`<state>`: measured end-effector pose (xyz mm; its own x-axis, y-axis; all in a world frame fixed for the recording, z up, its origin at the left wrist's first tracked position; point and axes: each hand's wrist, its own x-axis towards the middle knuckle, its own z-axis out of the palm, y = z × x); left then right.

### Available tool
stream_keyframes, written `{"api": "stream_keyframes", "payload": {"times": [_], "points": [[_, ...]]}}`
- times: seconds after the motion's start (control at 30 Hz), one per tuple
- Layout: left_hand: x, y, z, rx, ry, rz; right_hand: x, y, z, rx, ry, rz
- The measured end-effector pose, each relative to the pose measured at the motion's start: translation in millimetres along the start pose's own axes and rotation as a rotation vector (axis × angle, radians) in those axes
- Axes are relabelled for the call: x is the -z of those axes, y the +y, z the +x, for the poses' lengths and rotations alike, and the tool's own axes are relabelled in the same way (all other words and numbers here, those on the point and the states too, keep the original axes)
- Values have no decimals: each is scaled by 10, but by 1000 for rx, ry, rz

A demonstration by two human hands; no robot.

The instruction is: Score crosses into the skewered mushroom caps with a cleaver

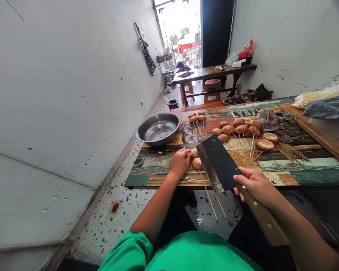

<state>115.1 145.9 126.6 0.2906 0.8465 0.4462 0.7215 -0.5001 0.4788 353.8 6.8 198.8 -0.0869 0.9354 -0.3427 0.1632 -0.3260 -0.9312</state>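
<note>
My right hand (252, 185) is wrapped round the wooden handle of a broad cleaver (219, 162), its dark blade slanting up to the left over the table's near edge. My left hand (182, 162) has its fingers closed against a brown mushroom (194, 153), partly hidden behind the blade. Just below the fingers lies a second mushroom (197, 164). Thin bamboo skewers (208, 195) run from there out past the table edge. To the right, a heap of skewered brown mushrooms (241, 129) rests on the tabletop, with two scored caps (264, 145) beside it.
A steel basin (158, 130) stands at the table's left end. Beyond it sit a few skewered mushrooms (197, 117). Loose skewers (290, 151), a grey rag (271, 119) and a wooden board (322, 133) lie on the right. Another person (183, 67) is by the far table.
</note>
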Motion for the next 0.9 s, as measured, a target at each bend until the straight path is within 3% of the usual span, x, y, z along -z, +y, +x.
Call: {"api": "stream_keyframes", "payload": {"times": [0.2, 0.6, 0.9], "points": [[-82, 36, -54, -29, 66, -35, -34, -131, 71, -37, -18, -37], [-87, 64, -60, -24, 50, -50, 11, -140, 35, -144, 10, -26], [-111, 39, -38, -27, 45, -68, 48, -151, 219, -152, -31, -4]]}}
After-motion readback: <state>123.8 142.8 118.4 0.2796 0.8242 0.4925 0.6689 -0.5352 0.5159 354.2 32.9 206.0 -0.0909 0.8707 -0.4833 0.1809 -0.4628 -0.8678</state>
